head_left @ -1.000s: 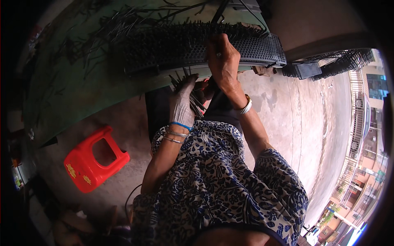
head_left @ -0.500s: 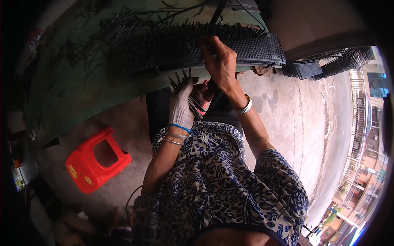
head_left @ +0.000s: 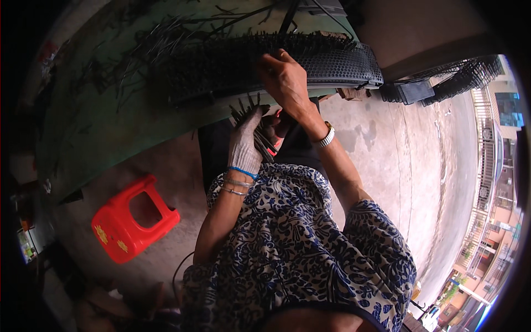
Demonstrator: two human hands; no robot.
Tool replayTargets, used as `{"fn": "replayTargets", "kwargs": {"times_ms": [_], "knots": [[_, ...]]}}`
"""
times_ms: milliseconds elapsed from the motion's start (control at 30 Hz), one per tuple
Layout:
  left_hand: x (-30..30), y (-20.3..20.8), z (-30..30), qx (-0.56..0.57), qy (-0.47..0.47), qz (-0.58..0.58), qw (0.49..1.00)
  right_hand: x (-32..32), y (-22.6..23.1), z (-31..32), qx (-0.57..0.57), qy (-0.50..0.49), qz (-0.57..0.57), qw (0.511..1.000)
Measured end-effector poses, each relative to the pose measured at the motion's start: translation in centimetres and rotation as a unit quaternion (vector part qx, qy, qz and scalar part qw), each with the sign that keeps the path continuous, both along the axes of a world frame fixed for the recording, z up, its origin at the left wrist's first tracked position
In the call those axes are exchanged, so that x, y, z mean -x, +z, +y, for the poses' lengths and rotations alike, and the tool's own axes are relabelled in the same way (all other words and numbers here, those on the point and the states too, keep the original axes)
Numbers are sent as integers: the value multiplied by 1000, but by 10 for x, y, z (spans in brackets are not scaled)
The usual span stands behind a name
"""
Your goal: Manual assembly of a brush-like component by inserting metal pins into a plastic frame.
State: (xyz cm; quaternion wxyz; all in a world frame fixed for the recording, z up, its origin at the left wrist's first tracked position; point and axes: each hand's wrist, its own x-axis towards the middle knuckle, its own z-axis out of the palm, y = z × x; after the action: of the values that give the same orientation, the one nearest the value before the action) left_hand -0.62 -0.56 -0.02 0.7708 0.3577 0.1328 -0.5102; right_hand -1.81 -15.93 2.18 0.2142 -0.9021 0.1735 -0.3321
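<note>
My left hand [head_left: 245, 145], in a pale knitted glove with dark fingertips, is closed around a bundle of thin dark strips [head_left: 264, 145]. It is just below the near edge of a long, curved black panel [head_left: 343, 67] full of small holes. Many short dark strips [head_left: 215, 62] stand up from the panel's left and far parts like bristles. My bare right hand [head_left: 287, 84] is over the panel's middle, at the edge of the bristles. Its fingers are bent together in a pinch; whatever is between the fingertips is lost in shadow and blur.
A green tabletop [head_left: 105, 135] bears the panel and a scatter of loose dark strips [head_left: 157, 47]. Under the panel's right end are wooden pieces [head_left: 354, 94]. To the right is another black bristled piece [head_left: 467, 80]. A red plastic stool [head_left: 119, 224] is on the floor at left.
My right hand has shifted a little to the left along the panel. My left hand keeps its hold on the strips in nearly the same place.
</note>
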Motion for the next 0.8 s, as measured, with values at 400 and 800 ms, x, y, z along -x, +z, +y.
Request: {"fn": "replayTargets", "kwargs": {"times_ms": [400,800], "knots": [[5,9,-9,1,-51,-34,998,53,12,-6,-290,158,109,937],[-4,17,-30,-50,-58,-27,997,0,0,-30,-89,-35,-185,978]]}}
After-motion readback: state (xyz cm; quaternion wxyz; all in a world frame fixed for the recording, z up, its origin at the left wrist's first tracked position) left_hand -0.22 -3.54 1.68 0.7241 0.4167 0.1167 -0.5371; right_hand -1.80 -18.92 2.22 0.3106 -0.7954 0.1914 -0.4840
